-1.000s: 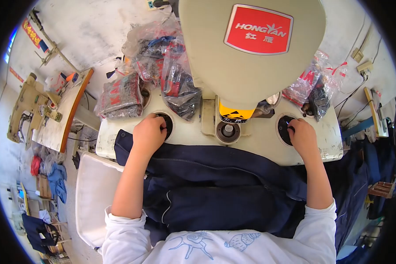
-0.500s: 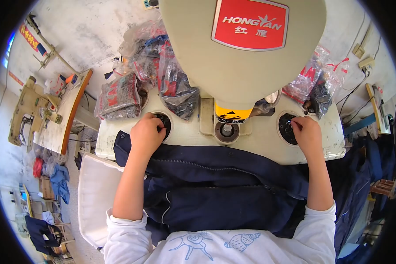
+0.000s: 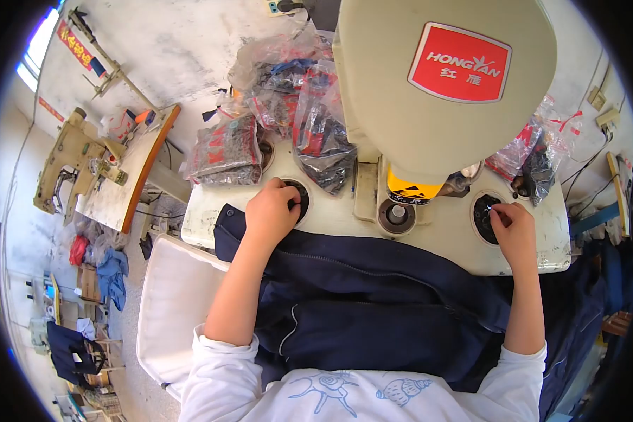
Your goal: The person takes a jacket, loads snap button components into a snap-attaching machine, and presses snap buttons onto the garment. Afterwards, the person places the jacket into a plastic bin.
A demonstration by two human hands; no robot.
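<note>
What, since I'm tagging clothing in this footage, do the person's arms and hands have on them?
The left hand and right hand are bare, with no glove or watch showing. The white sleeves end near the elbows, bunched at their edges, and look plain. They belong to a white shirt with light-blue line drawings, one like a shell.

Both forearms reach forward, left hand (image 3: pixel 273 211) and right hand (image 3: pixel 515 226) seemingly pinching, fingers curled.
</note>
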